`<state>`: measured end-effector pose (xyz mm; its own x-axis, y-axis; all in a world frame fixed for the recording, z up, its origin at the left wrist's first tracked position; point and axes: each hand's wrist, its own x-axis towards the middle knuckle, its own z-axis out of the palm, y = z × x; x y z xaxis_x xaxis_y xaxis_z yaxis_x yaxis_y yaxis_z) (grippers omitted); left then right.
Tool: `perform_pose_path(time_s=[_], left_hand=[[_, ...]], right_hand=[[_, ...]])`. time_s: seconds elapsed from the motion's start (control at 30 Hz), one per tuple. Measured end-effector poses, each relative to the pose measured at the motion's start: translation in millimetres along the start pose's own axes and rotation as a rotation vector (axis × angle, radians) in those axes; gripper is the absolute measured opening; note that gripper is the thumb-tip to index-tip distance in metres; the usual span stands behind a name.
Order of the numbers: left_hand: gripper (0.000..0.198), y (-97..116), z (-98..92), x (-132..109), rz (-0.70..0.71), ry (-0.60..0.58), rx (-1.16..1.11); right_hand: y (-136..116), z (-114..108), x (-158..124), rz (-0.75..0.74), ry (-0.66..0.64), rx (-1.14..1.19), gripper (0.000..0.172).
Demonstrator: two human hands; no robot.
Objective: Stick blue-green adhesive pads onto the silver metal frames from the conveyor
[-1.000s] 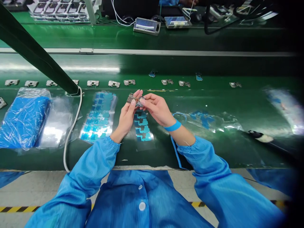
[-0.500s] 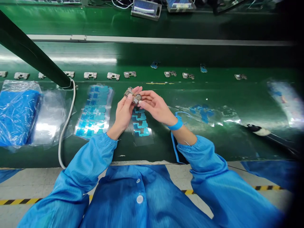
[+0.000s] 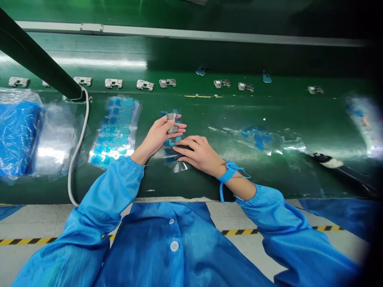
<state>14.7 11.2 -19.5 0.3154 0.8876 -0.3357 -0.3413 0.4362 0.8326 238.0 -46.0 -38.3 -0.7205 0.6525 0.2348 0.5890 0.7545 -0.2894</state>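
My left hand (image 3: 158,133) is closed on a small circuit board (image 3: 172,122) with silvery metal shields, thumb on top and fingers stretched beneath. Under and below it lies a narrow clear sheet of blue stickers (image 3: 170,152), partly covered by both hands. The fingertips of my right hand (image 3: 199,153) are on the right side of this sheet, whose lower end looks bent and shiny. Whether a single sticker is between those fingertips is too small to tell. A blue wrist strap (image 3: 229,172) with a coiled cord is around my right wrist.
Several similar boards (image 3: 145,85) lie in a row along the back. A larger sticker sheet (image 3: 115,131) lies left, beyond it a white cable (image 3: 72,167), clear bags (image 3: 56,139) and a blue wrapped pack (image 3: 18,135). A dark post (image 3: 42,52) slants across. Loose blue film (image 3: 257,137) lies right.
My right hand has left the circuit board and moved down to the sticker sheet. The board stays in my left hand, now turned more upright. The view has tilted downward.
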Motion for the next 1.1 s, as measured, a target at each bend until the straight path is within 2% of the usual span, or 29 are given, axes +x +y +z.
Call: perform_pose_path(time_s=[0.1, 0.2, 0.3, 0.4, 0.57, 0.67, 0.77, 0.83, 0.93, 1.0, 1.1], left_hand=[[0.026, 1, -0.9, 1, -0.011, -0.010, -0.030], [0.027, 1, -1.9, 0, -0.012, -0.028, -0.043], [0.028, 1, -2.7, 1, -0.025, -0.046, -0.067], [0.029, 0, -4.1, 2, -0.032, -0.084, -0.098], [0.040, -5, -8.4, 3, 0.030, -0.139, -0.100], [0.051, -5, -7.6, -2, 0.061, -0.166, -0.122], [0.067, -6, -6.4, -3, 0.041, -0.201, -0.156], [0.077, -7, -7.6, 2, 0.050, -0.199, -0.167], [0.088, -7, -6.2, 5, 0.036, -0.187, -0.140], [0.095, -5, -1.4, 2, 0.047, -0.149, -0.078], [0.097, -1, 5.8, -8, 0.126, -0.076, 0.029]], right_hand=[[1, -12, 5, -0.199, 0.180, -0.128, 0.027], [-9, -35, 4, -0.374, 0.310, -0.211, 0.029], [-24, -59, 2, -0.363, 0.347, -0.060, 0.026], [-28, -68, 10, -0.179, 0.440, 0.172, 0.025], [-1, -44, 39, 0.341, 0.688, 0.549, 0.005], [8, -34, 47, 0.634, 0.671, 0.743, 0.023], [10, -30, 45, 0.870, 0.583, 0.780, 0.038], [13, -26, 44, 0.945, 0.561, 0.792, 0.056], [16, -21, 43, 0.925, 0.578, 0.828, 0.070], [15, -18, 42, 0.907, 0.587, 0.833, 0.068], [13, -14, 38, 0.902, 0.535, 0.818, 0.054]])
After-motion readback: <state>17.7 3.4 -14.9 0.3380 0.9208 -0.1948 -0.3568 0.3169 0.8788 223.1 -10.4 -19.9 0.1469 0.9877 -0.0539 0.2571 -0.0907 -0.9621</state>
